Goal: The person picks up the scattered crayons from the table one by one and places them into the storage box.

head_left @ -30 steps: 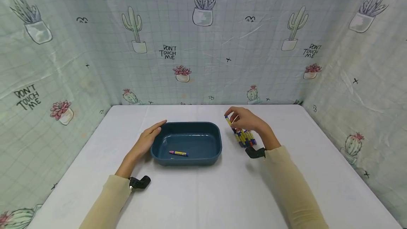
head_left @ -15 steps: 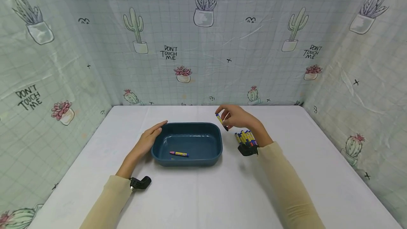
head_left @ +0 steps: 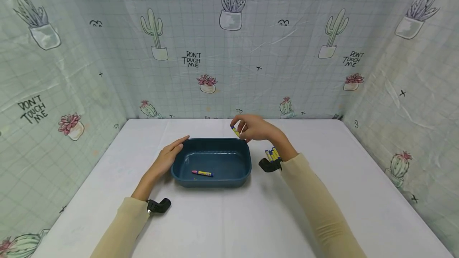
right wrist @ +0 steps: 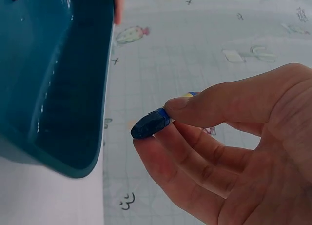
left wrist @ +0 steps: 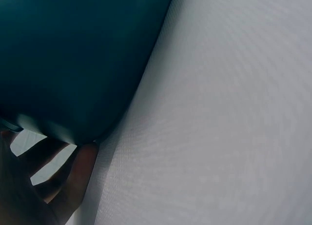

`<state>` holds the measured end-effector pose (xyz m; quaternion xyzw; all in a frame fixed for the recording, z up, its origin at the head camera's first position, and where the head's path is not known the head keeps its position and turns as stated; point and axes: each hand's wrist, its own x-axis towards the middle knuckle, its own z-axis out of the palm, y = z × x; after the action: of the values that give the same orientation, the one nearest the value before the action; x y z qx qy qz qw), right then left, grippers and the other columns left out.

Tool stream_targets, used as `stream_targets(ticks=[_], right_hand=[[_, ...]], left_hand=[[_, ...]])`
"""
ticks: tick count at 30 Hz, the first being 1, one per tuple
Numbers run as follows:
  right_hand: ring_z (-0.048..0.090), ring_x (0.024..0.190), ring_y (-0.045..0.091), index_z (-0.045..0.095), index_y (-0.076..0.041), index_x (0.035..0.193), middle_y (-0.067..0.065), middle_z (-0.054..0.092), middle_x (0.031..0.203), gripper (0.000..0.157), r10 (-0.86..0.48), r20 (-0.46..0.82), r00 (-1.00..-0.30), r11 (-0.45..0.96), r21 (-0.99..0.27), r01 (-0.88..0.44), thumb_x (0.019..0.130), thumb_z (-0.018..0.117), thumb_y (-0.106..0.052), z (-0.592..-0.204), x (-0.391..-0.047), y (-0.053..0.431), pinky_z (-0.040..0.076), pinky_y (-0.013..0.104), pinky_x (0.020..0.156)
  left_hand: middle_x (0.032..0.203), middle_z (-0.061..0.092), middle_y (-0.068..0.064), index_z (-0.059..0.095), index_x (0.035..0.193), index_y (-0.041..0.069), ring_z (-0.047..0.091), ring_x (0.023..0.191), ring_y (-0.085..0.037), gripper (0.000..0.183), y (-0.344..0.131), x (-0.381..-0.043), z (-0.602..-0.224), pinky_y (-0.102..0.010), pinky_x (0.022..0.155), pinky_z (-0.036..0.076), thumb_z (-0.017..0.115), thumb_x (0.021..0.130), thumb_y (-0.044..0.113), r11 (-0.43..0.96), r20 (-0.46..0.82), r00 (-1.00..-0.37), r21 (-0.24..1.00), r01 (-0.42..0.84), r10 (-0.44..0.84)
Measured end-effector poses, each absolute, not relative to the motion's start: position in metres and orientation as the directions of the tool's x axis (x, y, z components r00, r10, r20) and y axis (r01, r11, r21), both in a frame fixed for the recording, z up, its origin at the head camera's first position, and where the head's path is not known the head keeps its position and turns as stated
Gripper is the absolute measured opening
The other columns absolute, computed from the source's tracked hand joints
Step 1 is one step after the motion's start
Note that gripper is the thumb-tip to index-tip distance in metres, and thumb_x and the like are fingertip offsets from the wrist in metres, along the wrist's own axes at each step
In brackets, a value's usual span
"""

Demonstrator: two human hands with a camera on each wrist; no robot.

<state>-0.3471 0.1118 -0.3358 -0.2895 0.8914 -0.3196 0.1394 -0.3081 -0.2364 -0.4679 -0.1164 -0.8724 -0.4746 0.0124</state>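
My left hand (head_left: 166, 158) holds the left end of a dark blue rectangular tray (head_left: 211, 182), thumb at the rim and fingers along the outer wall. In the left wrist view those fingers (left wrist: 80, 173) touch the wall low down. A pink crayon (head_left: 203, 173) in a yellow wrapper lies inside, near the tray's front. Above the tray's far right corner, my right hand (head_left: 255, 128) pinches another crayon (head_left: 235, 131) between thumb and fingers. Its dark blue tip (right wrist: 150, 124) shows in the right wrist view, while the thumb covers most of its wrapper.
Right of the tray, a small group of crayons (head_left: 272, 154) lies on the white table (head_left: 222, 222), partly hidden by the right wrist and its black camera (head_left: 269, 165). A cloth with cactus prints (head_left: 229, 71) hangs behind the table and along both sides.
My right hand has carried the pinched crayon left from the group of crayons to the tray's far right corner. The left hand stays at the tray's left end.
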Motion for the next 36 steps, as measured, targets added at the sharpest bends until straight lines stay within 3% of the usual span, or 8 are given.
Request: stream_targets(ticks=[6,10,20,31,36], right_hand=[[0.073,0.084,0.03,0.061,-0.01,0.134,0.017,0.068,0.113,0.043,-0.636,-0.075,-0.768,0.614,-0.652,-0.446,0.093,0.062,0.001,-0.334,-0.346,0.097,0.064,0.039,0.072],[0.073,0.09,0.028,0.061,-0.01,0.134,0.018,0.068,0.115,0.042,-0.672,-0.09,-0.735,0.605,-0.639,-0.475,0.094,0.062,0.002,-0.331,-0.345,0.085,0.065,0.045,0.076],[0.073,0.095,0.021,0.063,-0.014,0.132,0.016,0.07,0.121,0.042,-0.755,-0.168,-0.634,0.603,-0.555,-0.573,0.093,0.063,0.002,-0.333,-0.347,0.05,0.063,0.028,0.07],[0.071,0.077,0.021,0.06,-0.006,0.138,0.016,0.069,0.116,0.044,-0.779,-0.273,-0.565,0.607,-0.556,-0.568,0.095,0.065,0.002,-0.343,-0.353,0.027,0.063,0.033,0.071],[0.07,0.083,0.022,0.06,-0.007,0.139,0.015,0.069,0.115,0.045,-0.786,-0.314,-0.532,0.604,-0.573,-0.554,0.095,0.065,0.003,-0.352,-0.358,0.018,0.063,0.034,0.072]], left_hand=[[0.168,0.037,-0.009,0.041,0.16,0.02,0.027,0.158,-0.038,0.048,-0.237,-0.309,-0.468,-0.061,0.128,0.021,0.034,0.114,0.034,0.518,0.136,-0.97,0.825,0.223,0.202],[0.167,0.037,-0.009,0.041,0.16,0.02,0.027,0.158,-0.038,0.048,-0.236,-0.309,-0.466,-0.061,0.128,0.021,0.034,0.114,0.033,0.521,0.135,-0.971,0.824,0.222,0.2],[0.168,0.037,-0.01,0.041,0.16,0.02,0.027,0.158,-0.038,0.049,-0.238,-0.309,-0.465,-0.063,0.128,0.02,0.032,0.114,0.034,0.523,0.122,-0.975,0.827,0.204,0.188],[0.167,0.037,-0.011,0.041,0.16,0.021,0.027,0.158,-0.039,0.048,-0.236,-0.307,-0.46,-0.065,0.127,0.019,0.033,0.114,0.033,0.516,0.091,-0.979,0.839,0.174,0.183],[0.167,0.037,-0.013,0.042,0.16,0.019,0.027,0.157,-0.041,0.048,-0.236,-0.308,-0.459,-0.066,0.127,0.02,0.033,0.114,0.033,0.517,0.093,-0.979,0.838,0.175,0.181]])
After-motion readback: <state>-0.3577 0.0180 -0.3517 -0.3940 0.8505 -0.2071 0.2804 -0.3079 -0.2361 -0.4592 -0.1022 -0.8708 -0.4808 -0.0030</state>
